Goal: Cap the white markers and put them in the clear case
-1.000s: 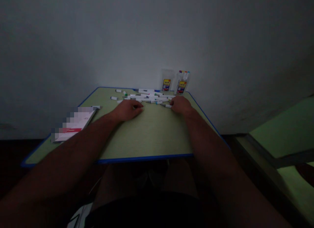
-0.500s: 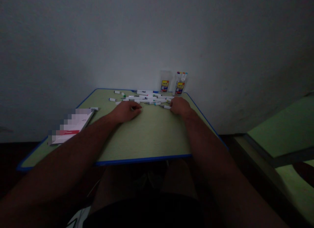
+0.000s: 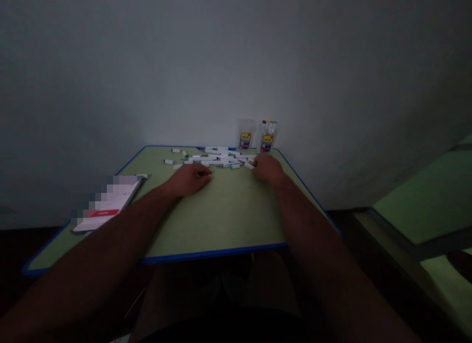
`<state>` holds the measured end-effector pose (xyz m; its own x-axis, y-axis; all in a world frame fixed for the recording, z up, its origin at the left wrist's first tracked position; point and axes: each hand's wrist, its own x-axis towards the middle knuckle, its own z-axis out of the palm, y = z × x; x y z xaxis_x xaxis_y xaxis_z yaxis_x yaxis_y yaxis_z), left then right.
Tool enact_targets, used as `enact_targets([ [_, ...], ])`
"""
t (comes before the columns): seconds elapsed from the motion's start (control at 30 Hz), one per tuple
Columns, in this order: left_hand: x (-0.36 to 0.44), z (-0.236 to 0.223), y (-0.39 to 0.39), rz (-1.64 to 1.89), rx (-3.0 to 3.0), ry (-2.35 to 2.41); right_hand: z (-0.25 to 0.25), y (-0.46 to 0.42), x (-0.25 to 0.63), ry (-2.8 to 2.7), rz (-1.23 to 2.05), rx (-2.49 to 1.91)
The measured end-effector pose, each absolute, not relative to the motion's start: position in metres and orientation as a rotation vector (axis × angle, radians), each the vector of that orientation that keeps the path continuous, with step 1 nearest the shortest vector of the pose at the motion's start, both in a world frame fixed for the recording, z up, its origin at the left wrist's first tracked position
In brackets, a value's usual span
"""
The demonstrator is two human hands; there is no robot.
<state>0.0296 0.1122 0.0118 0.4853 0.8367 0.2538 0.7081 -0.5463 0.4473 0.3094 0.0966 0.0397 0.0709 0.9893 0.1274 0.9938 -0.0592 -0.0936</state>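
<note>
A loose pile of white markers with coloured ends lies across the far part of the table. My left hand rests on the tabletop at the near left of the pile, fingers loosely curled and a gap between thumb and forefinger. Nothing shows in it. At the pile's right end, my right hand is closed, its fingertips on the end of a white marker whose thin tip points left. The fingertips are partly hidden by the hand. Several short caps, one of them a dark-ended cap, lie left of the pile.
Against the wall stand a clear marker case and a second clear case with several markers upright in it. A tablet-like device, partly blurred out, lies at the left. The green table has a blue edge.
The view has tipped up, so everything sits lower in the picture. The marker at my right hand has turned, its tip now angled further away. My left hand stays in about the same place.
</note>
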Motion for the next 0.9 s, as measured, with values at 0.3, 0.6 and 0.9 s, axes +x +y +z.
enact_targets([
  [0.3, 0.031, 0.011, 0.112, 0.631, 2.518, 1.291, 0.035, 0.103, 0.314, -1.897, -0.027, -2.111],
  [0.6, 0.044, -0.001, 0.109, 0.66, 2.698, 1.26, 0.037, 0.105, 0.313, -1.842, -0.013, -2.1],
  [0.9, 0.063, -0.005, 0.104, 0.618, 2.909, 1.285, 0.037, 0.103, 0.309, -1.812, 0.02, -2.08],
])
